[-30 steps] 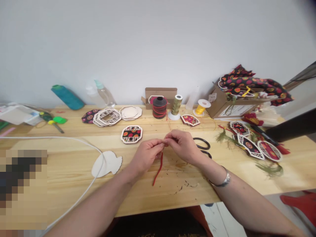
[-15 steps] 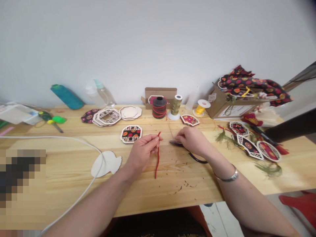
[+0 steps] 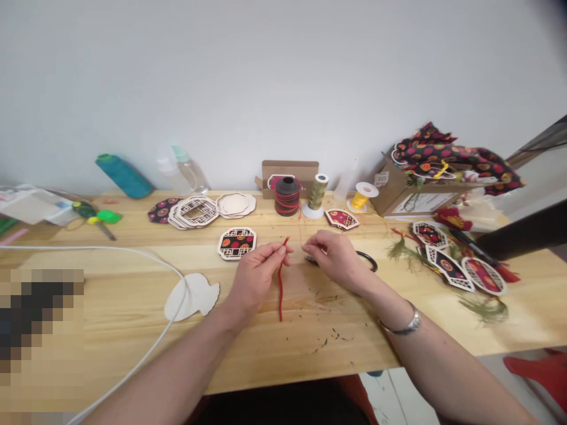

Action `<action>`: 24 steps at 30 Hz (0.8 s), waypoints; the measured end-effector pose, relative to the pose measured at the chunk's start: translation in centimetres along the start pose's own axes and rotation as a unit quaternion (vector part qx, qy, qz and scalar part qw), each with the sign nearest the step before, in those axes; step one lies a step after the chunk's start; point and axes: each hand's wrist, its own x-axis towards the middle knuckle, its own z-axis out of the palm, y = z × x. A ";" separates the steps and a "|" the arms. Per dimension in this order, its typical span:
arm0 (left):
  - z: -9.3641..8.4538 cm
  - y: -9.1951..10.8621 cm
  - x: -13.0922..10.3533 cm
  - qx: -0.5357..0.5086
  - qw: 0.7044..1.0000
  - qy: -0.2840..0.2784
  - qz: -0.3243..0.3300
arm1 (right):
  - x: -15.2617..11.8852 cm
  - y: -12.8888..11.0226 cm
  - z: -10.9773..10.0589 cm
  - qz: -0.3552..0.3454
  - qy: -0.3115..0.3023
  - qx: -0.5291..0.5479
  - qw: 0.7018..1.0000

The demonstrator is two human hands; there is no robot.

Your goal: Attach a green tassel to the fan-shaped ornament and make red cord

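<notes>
My left hand (image 3: pixel 259 274) pinches a short red cord (image 3: pixel 280 298) near its upper end; the rest dangles toward the tabletop. Just to the right, my right hand (image 3: pixel 335 260) is closed in a pinch on a thin orange-red thread (image 3: pixel 301 227), which runs up toward the dark spool of red cord (image 3: pixel 287 196). Beneath that hand lie black-handled scissors (image 3: pixel 372 260), partly covered by it. A fabric-filled wooden frame (image 3: pixel 237 244) lies beyond my left hand.
Along the wall stand a green spool (image 3: pixel 318 193), a yellow spool (image 3: pixel 362 198), a teal thread cone (image 3: pixel 124 176) and a cardboard box (image 3: pixel 416 195) with patterned cloth. Framed ornaments (image 3: pixel 482 275) lie right. A white cable (image 3: pixel 146 251) crosses a pale cutout (image 3: pixel 190 298) at left.
My right hand has shifted slightly left and down, toward my left hand, uncovering more of the scissors' handle. My left hand keeps its pinch on the red cord.
</notes>
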 end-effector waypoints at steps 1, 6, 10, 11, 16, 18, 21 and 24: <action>0.0 0.0 0.0 0.002 1.000 -0.003 0.000 | 0.0 0.0 0.1 0.008 0.011 0.037 0.999; 0.2 0.0 0.0 -0.088 0.995 -0.011 -0.052 | 1.2 -0.6 -0.9 0.087 0.058 0.220 0.970; 0.4 0.2 0.0 -0.128 0.988 -0.011 -0.087 | 4.1 -1.8 -3.4 0.091 0.109 0.326 0.934; 0.4 0.2 -0.1 -0.126 0.988 -0.009 -0.084 | 5.1 -2.3 -4.2 0.086 0.119 0.345 0.927; 0.4 0.6 -0.1 -0.139 0.986 -0.011 -0.094 | 10.0 -5.9 -8.1 0.030 0.145 0.387 0.910; 0.3 0.8 -0.1 -0.147 0.984 -0.013 -0.100 | 11.2 -7.9 -9.5 0.005 0.154 0.397 0.905; 0.3 1.1 -0.2 -0.156 0.982 -0.017 -0.105 | 11.6 -11.0 -11.4 -0.018 0.161 0.413 0.896; 0.3 1.3 -0.3 -0.164 0.981 -0.017 -0.107 | 11.4 -13.8 -13.6 -0.051 0.184 0.427 0.884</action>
